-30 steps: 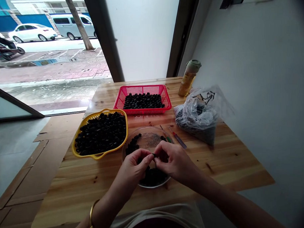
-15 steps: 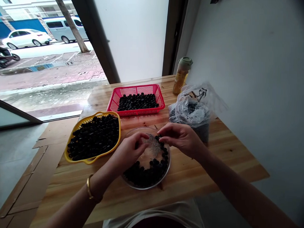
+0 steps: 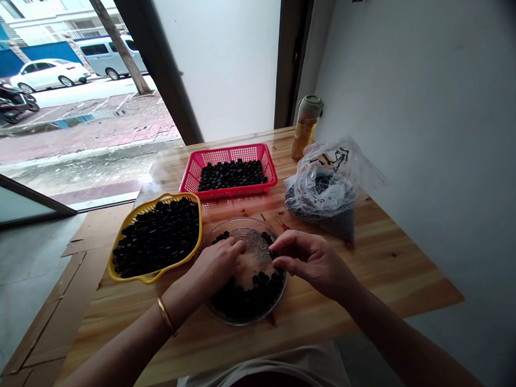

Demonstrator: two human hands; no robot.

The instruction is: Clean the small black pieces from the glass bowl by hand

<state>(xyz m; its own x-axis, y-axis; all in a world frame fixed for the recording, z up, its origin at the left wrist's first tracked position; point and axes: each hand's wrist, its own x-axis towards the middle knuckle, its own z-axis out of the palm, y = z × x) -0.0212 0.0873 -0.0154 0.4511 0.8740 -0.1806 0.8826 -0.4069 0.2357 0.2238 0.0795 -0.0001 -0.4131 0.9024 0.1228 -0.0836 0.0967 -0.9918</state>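
A clear round dish (image 3: 285, 286) holds thin silvery pins (image 3: 256, 241) towards its far side and many small black round pieces (image 3: 246, 299) along its near and right sides. My left hand (image 3: 219, 266) is over the dish's left part, fingers curled downward near the pins; its fingertips are largely hidden, so what they hold cannot be made out. At the right rim, my right hand (image 3: 312, 262) pinches a small black round piece (image 3: 273, 254) between thumb and forefinger.
Left of the dish stands a yellow basket (image 3: 153, 278) heaped with black pieces. Behind is a red basket (image 3: 228, 191) with more. A plastic bag (image 3: 326, 190), a bottle (image 3: 306, 127) and a red-handled tool (image 3: 282, 222) are on the wooden table (image 3: 391, 266).
My left hand has turned and lowered towards the pins, its fingers now pointing down. My right hand has come slightly down and nearer, still pinching.
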